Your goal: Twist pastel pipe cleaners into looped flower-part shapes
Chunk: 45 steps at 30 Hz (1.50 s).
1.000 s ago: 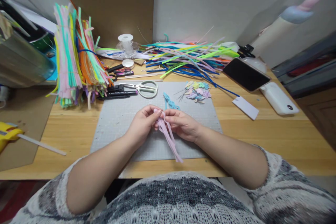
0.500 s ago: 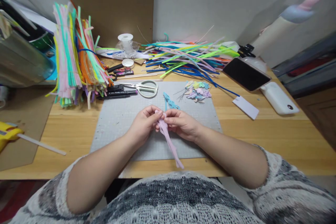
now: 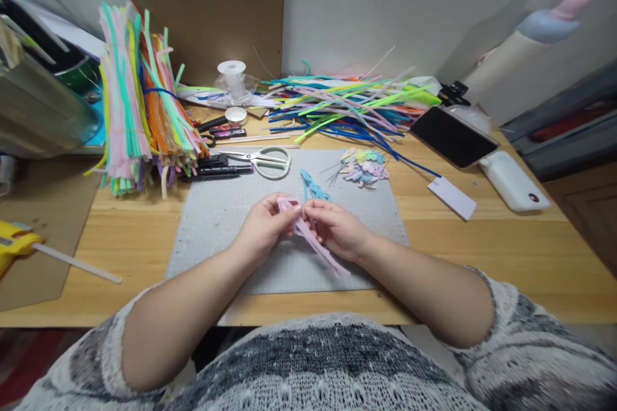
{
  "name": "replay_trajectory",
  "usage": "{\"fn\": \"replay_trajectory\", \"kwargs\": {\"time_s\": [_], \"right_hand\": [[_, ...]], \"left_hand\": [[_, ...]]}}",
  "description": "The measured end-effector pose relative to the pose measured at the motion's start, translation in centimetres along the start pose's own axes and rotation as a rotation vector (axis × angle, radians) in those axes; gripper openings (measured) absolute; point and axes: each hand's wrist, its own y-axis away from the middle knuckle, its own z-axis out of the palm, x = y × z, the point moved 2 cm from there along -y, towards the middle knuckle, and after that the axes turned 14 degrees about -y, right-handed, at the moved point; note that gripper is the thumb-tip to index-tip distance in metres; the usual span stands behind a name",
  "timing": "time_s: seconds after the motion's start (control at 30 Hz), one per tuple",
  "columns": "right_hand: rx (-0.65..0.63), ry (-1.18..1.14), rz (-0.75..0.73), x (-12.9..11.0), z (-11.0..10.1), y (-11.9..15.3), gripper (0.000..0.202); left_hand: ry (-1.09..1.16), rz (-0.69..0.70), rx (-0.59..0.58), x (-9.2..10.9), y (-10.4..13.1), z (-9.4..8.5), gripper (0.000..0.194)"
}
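- Bare grey cutting mat (image 3: 216, 218) lies open left of the hands.
- Scissors (image 3: 267, 160), markers (image 3: 219, 170) and a pipe-cleaner bundle (image 3: 139, 109) crowd the far left.
- Small pastel shapes (image 3: 364, 167) block the far right.

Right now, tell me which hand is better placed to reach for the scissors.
Left, probably. The scissors lie on the grey mat up-left of the left hand, while the right hand sits farther off. Both pinch the pink pipe cleaner.

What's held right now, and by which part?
Both hands, left hand and right hand, pinch pink pipe cleaners at the top end, over the mat; the loose tail trails down toward the person.
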Motion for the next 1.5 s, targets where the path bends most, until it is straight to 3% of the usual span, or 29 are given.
{"fn": "replay_trajectory", "kwargs": {"time_s": [0.37,0.63,1.5], "right_hand": [[0.031,-0.007,0.054,-0.31,0.17,0.07,0.011],[-0.047,0.044,0.089,-0.11,0.12,-0.1,0.016],[-0.091,0.069,0.152,-0.21,-0.06,-0.35,0.012]], "left_hand": [[-0.19,0.055,-0.049,0.23,0.04,-0.19,0.019],[-0.183,0.043,-0.039,0.42,0.22,-0.03,0.019],[-0.198,0.048,-0.001,0.52,0.52,0.1,0.022]]}}
